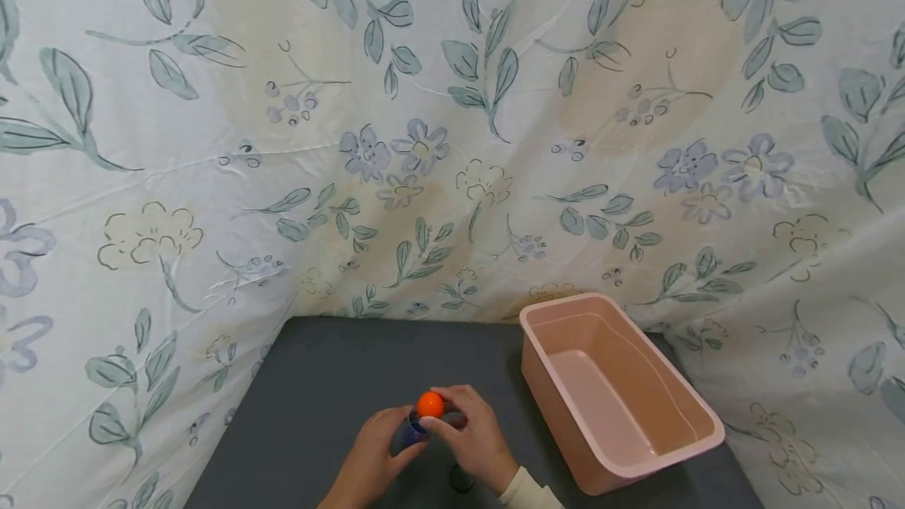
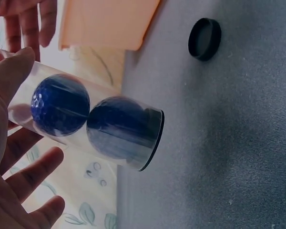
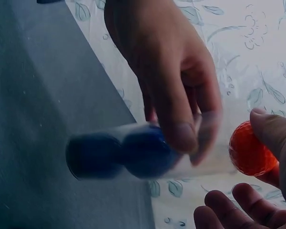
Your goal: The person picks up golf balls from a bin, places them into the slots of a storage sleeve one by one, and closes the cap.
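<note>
My left hand (image 1: 378, 446) grips a clear plastic tube (image 2: 133, 162) near its top, thumb on one side and fingers on the other. Inside the tube sit two dark blue golf balls (image 2: 62, 105), one above the other, and a black cap closes the bottom end. With thumb and fingers my right hand (image 1: 475, 432) pinches an orange golf ball (image 3: 250, 149) right at the tube's upper mouth. A round black lid (image 2: 205, 40) lies on the dark grey table below the hands, its hollow side showing.
To the right on the dark table (image 1: 339, 368) stands a pink plastic bin (image 1: 566, 422), its inside bare. A floral-patterned cloth (image 1: 424, 140) hangs behind the table and along both sides.
</note>
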The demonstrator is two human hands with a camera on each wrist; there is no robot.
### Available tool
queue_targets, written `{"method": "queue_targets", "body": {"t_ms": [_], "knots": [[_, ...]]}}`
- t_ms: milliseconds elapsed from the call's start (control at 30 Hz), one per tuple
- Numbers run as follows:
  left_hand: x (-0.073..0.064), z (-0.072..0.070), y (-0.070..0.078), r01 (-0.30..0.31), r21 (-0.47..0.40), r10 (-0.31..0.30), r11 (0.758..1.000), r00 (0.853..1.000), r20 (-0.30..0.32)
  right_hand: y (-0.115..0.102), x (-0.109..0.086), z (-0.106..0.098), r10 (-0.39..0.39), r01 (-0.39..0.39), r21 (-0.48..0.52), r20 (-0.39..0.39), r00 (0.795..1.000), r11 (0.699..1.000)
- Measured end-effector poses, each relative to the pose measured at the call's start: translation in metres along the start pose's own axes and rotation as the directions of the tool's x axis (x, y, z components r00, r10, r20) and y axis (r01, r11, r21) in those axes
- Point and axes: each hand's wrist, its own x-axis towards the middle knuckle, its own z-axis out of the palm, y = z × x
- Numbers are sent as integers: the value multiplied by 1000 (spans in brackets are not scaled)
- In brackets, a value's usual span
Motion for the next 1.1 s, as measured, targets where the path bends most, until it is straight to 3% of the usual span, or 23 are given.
{"method": "queue_targets", "body": {"t_ms": [267, 500, 667, 900, 1100], "knots": [[3, 0, -1, 50, -4, -50, 999, 998, 30, 4, -7, 12, 69, -71, 65, 28, 997, 995], [1, 3, -6, -3, 17, 3, 1000, 1000, 13, 8, -7, 12, 107, -111, 68, 55, 993, 991], [-2, 6, -8, -14, 16, 15, 1000, 1000, -20, 19, -6, 4, 138, -137, 42, -15, 990, 990], [-5, 5, -7, 65, 23, -65, 998, 998, -16, 33, -7, -2, 157, -160, -55, -51, 986, 986], [-6, 7, -9, 122, 28, -123, 992, 992, 18, 48, -15, 3, 116, -134, -260, -83, 990, 956]]}}
